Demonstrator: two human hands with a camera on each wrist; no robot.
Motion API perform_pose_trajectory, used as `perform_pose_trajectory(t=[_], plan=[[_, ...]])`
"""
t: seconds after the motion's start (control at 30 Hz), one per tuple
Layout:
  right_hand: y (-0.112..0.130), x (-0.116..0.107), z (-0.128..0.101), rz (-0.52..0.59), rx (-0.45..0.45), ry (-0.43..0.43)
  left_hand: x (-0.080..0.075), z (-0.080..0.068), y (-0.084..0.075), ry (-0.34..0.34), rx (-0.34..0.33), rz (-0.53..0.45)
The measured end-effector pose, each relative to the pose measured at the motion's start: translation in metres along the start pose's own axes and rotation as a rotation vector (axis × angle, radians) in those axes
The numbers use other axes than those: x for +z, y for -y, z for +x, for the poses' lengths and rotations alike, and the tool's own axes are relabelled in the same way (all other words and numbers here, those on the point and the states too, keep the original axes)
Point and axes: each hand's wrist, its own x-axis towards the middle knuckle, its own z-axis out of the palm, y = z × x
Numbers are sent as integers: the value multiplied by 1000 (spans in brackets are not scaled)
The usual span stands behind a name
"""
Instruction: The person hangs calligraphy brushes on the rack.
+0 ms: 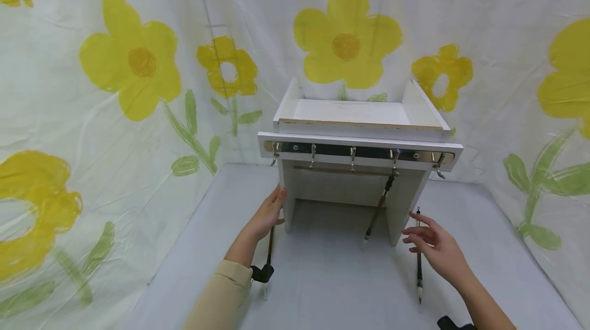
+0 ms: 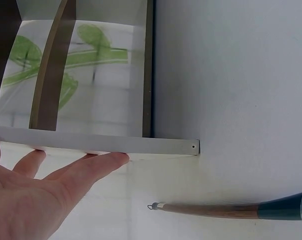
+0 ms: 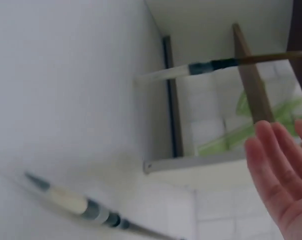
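A white wooden rack [image 1: 295, 156] stands on the table, a metal strip of several hooks [image 1: 353, 151] across its front. From a hook right of the middle hangs a writing brush [image 1: 380, 202], tip down. My left hand [image 1: 265, 214] rests against the outside of the left side panel, its fingers [image 2: 93, 170] along that face. At the right panel's front edge my right hand [image 1: 435, 245] is spread loosely and holds nothing. A second brush [image 2: 231, 211] lies on the table beside my left hand, and a third brush [image 1: 419, 268] lies beneath my right hand, partly covered by it.
A cloth with yellow flowers [image 1: 346, 45] hangs behind and to both sides. The rack's upper tray [image 1: 350, 111] has raised side walls. The pale table [image 1: 332, 284] extends in front of the rack. A black band [image 1: 262, 272] sits on my left wrist.
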Motion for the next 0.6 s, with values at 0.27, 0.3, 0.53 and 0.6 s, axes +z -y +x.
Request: perform_pose_trajectory(t=[0.27,0.3,0.53,0.6], plan=[[-25,-9,-1,-29,171,-84,2,2,-2,-10,16,-13],[-29,-11,-1,-53,203,-91,2,2,-2,-8,19,-18],[-53,-14,1,-189,405,-4,3,0,-1,-9,5,-30],[-57,-14,3,-190,421,6,3,-1,-2,-11,8,-28]])
